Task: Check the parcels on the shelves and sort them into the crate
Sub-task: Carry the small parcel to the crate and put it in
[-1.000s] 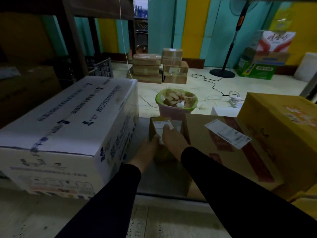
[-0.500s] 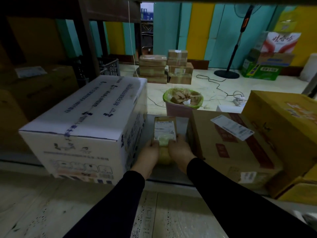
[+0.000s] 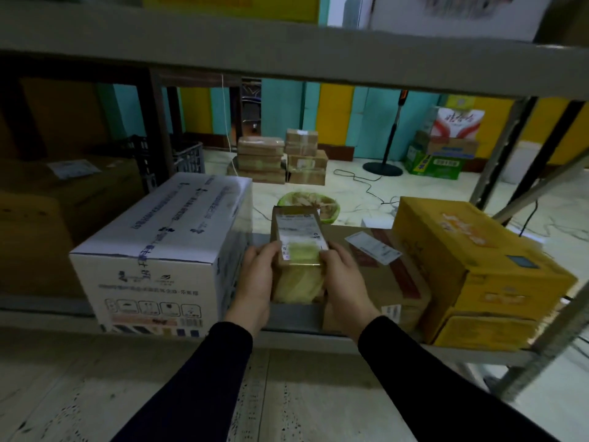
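Cardboard, brown and taped, makes up the small parcel (image 3: 298,247) that both hands now hold up between the white box (image 3: 165,250) on the left and the flat brown carton (image 3: 382,282) on the right. A second ago it lay low in the gap on the shelf (image 3: 287,317) with the fingers only just reaching it; since then it has come up and toward the near edge, tilted so its white label (image 3: 301,231) faces the camera. The left hand (image 3: 256,282) grips its left side, fingers curled round the edge, and the right hand (image 3: 344,282) grips the right side the same way. By my reading the label check is under way and the parcel is free of the shelf. A dark crate (image 3: 188,157) stands far left on the floor; carrying the parcel there looks like the next step.
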Demonstrator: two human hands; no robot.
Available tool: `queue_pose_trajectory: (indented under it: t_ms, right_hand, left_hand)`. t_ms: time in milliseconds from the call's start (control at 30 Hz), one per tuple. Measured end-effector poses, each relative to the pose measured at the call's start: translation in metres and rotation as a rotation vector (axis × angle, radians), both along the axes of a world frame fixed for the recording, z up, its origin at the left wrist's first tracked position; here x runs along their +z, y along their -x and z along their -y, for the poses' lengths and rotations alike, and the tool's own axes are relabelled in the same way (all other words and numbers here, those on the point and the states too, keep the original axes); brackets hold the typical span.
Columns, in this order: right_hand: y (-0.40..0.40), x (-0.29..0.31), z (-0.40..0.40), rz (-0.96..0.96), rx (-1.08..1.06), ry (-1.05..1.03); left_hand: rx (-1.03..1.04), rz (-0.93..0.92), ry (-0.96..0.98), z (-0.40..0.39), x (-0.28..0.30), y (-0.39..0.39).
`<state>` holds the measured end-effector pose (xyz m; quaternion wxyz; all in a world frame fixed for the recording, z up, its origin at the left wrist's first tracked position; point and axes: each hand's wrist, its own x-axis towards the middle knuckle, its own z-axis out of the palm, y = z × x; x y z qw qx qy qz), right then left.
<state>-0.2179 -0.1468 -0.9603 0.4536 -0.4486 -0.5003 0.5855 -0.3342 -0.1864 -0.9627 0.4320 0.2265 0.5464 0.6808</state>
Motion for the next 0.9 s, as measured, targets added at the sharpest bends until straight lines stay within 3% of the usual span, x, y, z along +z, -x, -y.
queue_pose_trajectory:
  t_ms: [333,567,900]
  right_hand:
    - [-0.055,-0.027,0.033,-0.182,0.067,0.193]
    - [-0.088,-0.035,0.036,-0.152,0.267,0.203]
    - [-0.120,-0.033,0.036,-0.082,0.328,0.179]
  left_hand:
    - [0.094,0.075,0.044,0.052,-0.012,-0.056]
    - [0.188,0.126,0.077,0.073,-0.018,-0.096]
    - [0.091,0.055,0.064,0.086,-0.021,-0.103]
